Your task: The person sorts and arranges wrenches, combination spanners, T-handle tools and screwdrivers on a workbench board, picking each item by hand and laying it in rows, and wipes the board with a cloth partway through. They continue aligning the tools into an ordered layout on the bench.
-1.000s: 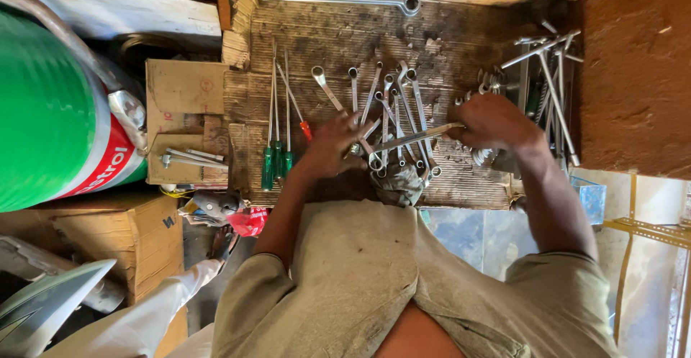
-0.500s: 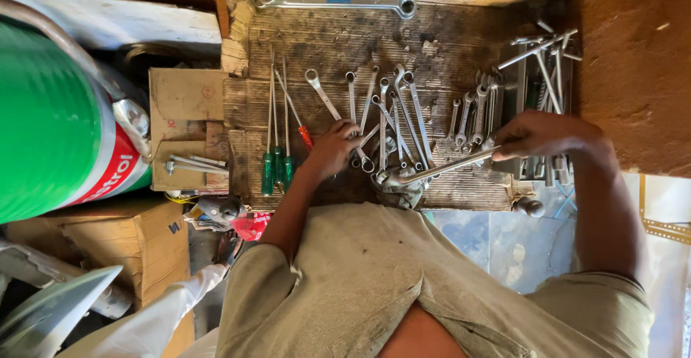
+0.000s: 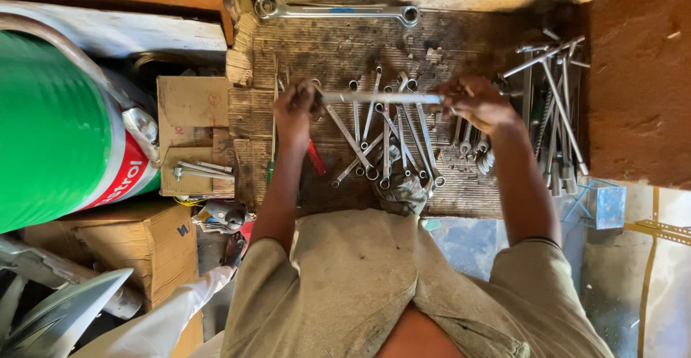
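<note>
I hold a long steel spanner (image 3: 381, 98) level across a worn wooden board (image 3: 461, 34). My left hand (image 3: 296, 113) grips its ring end. My right hand (image 3: 479, 104) grips the other end. Under the held spanner lie several smaller spanners (image 3: 392, 138) spread in a fan on the board. A red-handled screwdriver (image 3: 316, 158) and a green-handled one (image 3: 271, 172) lie beside my left forearm. A very large ring spanner (image 3: 335, 10) lies along the board's far edge.
A heap of long spanners and rods (image 3: 554, 106) lies at the board's right side. A green drum (image 3: 57, 128) stands on the left, beside cardboard boxes (image 3: 194, 131) with a few tools. A rust-brown wall (image 3: 640, 77) closes the right side.
Both hands have lifted one long spanner off the board and raised it toward the far side. It now lies level between them, where before it slanted low near my body.
</note>
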